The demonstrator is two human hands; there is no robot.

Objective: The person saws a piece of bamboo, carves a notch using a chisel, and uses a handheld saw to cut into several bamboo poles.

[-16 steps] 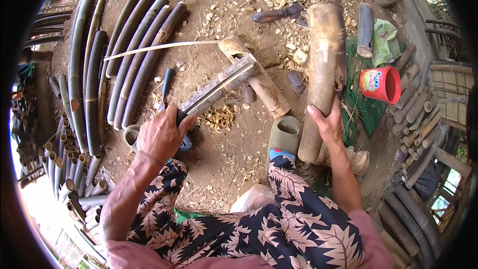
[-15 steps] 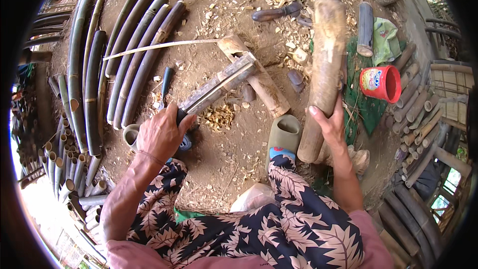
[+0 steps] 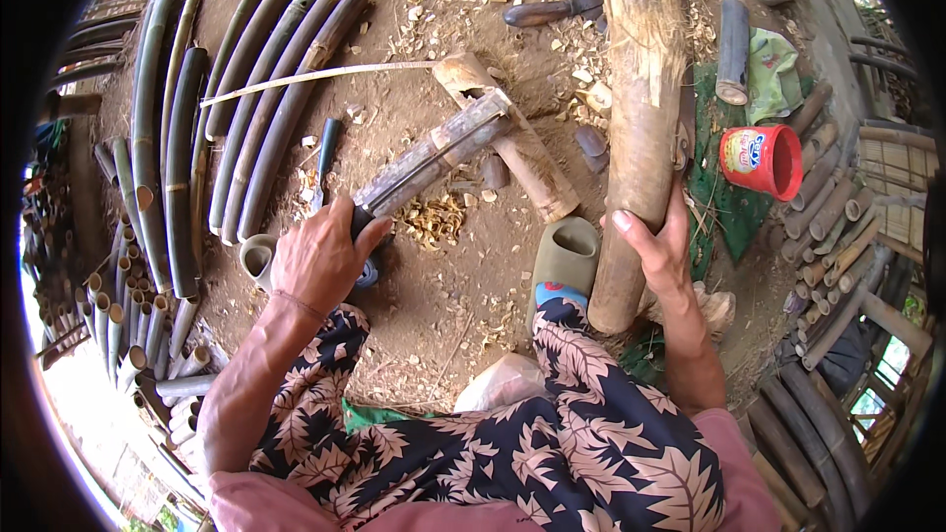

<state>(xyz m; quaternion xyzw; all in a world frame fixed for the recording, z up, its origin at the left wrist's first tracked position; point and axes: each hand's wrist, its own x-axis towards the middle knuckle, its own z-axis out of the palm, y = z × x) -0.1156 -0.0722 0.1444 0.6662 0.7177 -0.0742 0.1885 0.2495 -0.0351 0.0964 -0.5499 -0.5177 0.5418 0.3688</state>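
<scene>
My left hand is closed round the black handle of a long knife, whose blade runs lengthwise along a short greyish bamboo piece. How deep the blade sits in the bamboo I cannot tell. The far end of this piece meets a paler, notched bamboo length on the ground, from which a thin strip curves off to the left. My right hand grips a thick wooden log, battered and pale near its far end. Its thumb lies over the log, while the other fingers are partly hidden behind.
Long dark bamboo poles lie on the left. A chisel-like tool with a dark handle rests on the dirt near curled shavings. To the right are a red tub, a green cloth and stacked bamboo.
The far end of the log has swung farther from me in my right hand. My left hand keeps its hold on the knife, with little movement.
</scene>
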